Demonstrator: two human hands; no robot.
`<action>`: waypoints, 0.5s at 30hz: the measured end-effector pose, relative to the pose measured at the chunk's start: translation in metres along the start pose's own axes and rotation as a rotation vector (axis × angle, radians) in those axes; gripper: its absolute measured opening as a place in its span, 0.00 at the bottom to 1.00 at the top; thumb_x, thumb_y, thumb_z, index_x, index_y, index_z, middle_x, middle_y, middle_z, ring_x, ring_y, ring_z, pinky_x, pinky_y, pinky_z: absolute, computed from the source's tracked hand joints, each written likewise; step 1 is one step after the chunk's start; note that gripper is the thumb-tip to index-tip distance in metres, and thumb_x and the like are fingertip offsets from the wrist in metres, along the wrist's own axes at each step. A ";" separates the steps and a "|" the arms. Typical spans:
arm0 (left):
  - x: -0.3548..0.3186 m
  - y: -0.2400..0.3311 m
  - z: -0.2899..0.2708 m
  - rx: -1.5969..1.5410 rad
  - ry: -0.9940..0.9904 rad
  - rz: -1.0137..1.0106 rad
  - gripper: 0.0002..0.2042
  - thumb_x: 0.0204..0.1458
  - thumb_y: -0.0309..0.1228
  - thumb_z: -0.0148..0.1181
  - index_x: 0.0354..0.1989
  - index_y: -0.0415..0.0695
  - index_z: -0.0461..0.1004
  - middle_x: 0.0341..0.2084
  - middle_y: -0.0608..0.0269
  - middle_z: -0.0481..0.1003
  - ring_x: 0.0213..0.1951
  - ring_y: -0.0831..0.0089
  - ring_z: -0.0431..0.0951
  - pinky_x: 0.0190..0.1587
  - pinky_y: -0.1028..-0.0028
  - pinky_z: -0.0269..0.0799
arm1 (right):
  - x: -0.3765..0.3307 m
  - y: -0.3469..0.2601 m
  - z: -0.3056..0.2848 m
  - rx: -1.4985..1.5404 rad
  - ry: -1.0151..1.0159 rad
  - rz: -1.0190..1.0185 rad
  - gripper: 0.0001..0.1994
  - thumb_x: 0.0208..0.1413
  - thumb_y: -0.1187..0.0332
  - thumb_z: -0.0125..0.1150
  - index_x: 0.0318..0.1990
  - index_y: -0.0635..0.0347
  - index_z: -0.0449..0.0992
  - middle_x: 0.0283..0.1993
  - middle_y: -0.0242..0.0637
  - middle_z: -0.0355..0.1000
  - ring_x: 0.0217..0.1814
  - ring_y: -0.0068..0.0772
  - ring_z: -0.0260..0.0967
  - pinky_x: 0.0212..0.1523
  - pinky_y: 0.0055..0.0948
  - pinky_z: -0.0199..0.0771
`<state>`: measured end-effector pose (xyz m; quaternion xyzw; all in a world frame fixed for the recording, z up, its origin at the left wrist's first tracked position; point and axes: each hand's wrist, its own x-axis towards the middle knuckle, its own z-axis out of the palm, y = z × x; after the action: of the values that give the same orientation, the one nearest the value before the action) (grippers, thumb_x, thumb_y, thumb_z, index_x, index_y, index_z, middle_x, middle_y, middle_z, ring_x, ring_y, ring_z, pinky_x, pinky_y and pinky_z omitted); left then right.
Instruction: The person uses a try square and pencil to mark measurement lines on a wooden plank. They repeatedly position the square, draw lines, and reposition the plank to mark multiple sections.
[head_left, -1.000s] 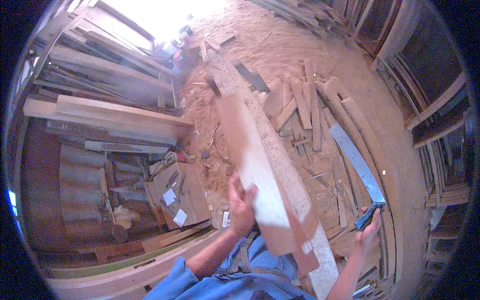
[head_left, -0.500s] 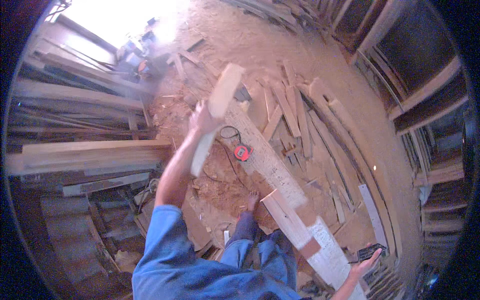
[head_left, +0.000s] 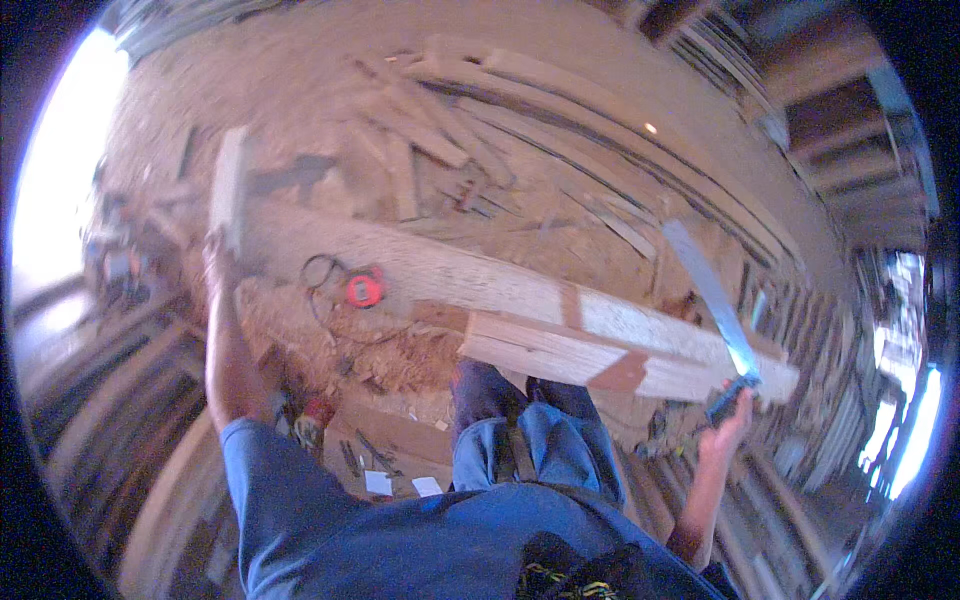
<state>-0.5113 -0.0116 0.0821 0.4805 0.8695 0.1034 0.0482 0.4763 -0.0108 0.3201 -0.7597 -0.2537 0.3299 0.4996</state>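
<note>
At the left, my left hand (head_left: 218, 252) is closed on the near end of a short pale wooden board (head_left: 228, 190), which stands out past my fingers; motion blurs both. Out to the right, my right hand (head_left: 728, 425) grips the dark handle of a handsaw (head_left: 705, 290), its long pale blade pointing away from me. Between the hands a long, rough plank (head_left: 450, 272) runs across in front of my legs. A shorter, smoother board (head_left: 535, 345) with a brown patch lies along its near side. A red tape measure (head_left: 365, 288) rests toward the plank's left part.
Loose offcuts (head_left: 405, 175) and long curved timbers (head_left: 560, 95) lie on the dusty ground beyond the plank. Stacked boards (head_left: 110, 400) fill the lower left. More timber (head_left: 830, 430) stands at the right. White pieces (head_left: 378, 483) lie near my legs.
My view has swung to the right, so the plank now runs more crosswise. My left hand and its board appear farther left; my right hand with the saw has risen, its blade showing more plainly.
</note>
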 end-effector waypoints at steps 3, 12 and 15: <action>-0.009 0.063 -0.027 0.121 -0.053 -0.118 0.32 0.53 0.23 0.55 0.71 0.39 0.60 0.69 0.48 0.62 0.70 0.55 0.60 0.72 0.62 0.57 | -0.018 0.055 -0.027 0.297 0.123 0.296 0.21 0.66 0.52 0.57 0.57 0.59 0.73 0.47 0.38 0.74 0.45 0.30 0.71 0.44 0.35 0.75; -0.285 0.522 -0.043 -0.572 -0.193 0.667 0.50 0.39 0.42 0.73 0.72 0.40 0.55 0.69 0.44 0.58 0.72 0.49 0.54 0.73 0.51 0.47 | -0.091 0.156 -0.017 0.338 -0.149 0.465 0.08 0.63 0.64 0.66 0.43 0.54 0.76 0.30 0.22 0.69 0.22 0.13 0.56 0.19 0.20 0.50; -0.348 0.633 -0.038 -0.411 -0.515 0.958 0.56 0.34 0.48 0.79 0.73 0.40 0.53 0.69 0.42 0.56 0.73 0.47 0.52 0.74 0.47 0.44 | -0.091 0.150 -0.004 0.426 -0.072 0.516 0.07 0.63 0.65 0.66 0.42 0.55 0.75 0.28 0.20 0.67 0.21 0.12 0.56 0.20 0.21 0.52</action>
<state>0.1897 0.0164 0.2563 0.8108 0.4774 0.1604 0.2982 0.4278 -0.1342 0.2050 -0.6654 0.0039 0.5177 0.5378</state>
